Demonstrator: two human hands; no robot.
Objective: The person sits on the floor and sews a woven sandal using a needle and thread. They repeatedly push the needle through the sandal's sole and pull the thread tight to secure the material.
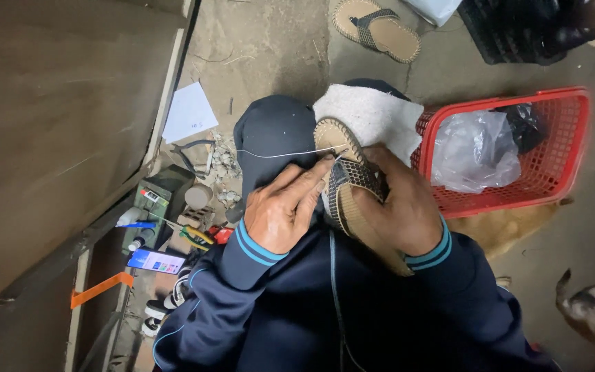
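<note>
Bare concrete floor [270, 41] is lying under everything, dusty, rubble bits by my knee. I'm sitting low, woven sandal [350, 186] resting on my lap over a white towel [373, 114].

My left hand [280, 210] is pinching closed, fingertips together at the sandal's strap edge, holding what looks like a needle — too small to be sure. Thin white thread [277, 153] is running taut leftward from the sandal across my dark knee.

My right hand [397, 207] is wrapping around the sandal from the right, fingers curled shut on strap and sole, steadying it. Toe end is pointing away from me, tan sole with stitched rim showing.

Around me:
- matching sandal [377, 29] lying flat on the floor up ahead, well apart.
- red plastic basket [566, 145] just right of the towel, holding a crumpled clear plastic bag [473, 148] and something black behind it.
- white paper sheet [189, 112], rectangular, small handwritten mark, lying on the floor to the left.
- pliers [191, 153] just below the paper.
- phone [156, 261] with lit screen, lower left, near small white bottles [132, 219] with blue and red caps.
- wooden board [56, 131] leaning along the left side, orange strap [98, 289] across its lower part.
- tan animal [504, 227] lying beside my right arm, below the basket.
</note>
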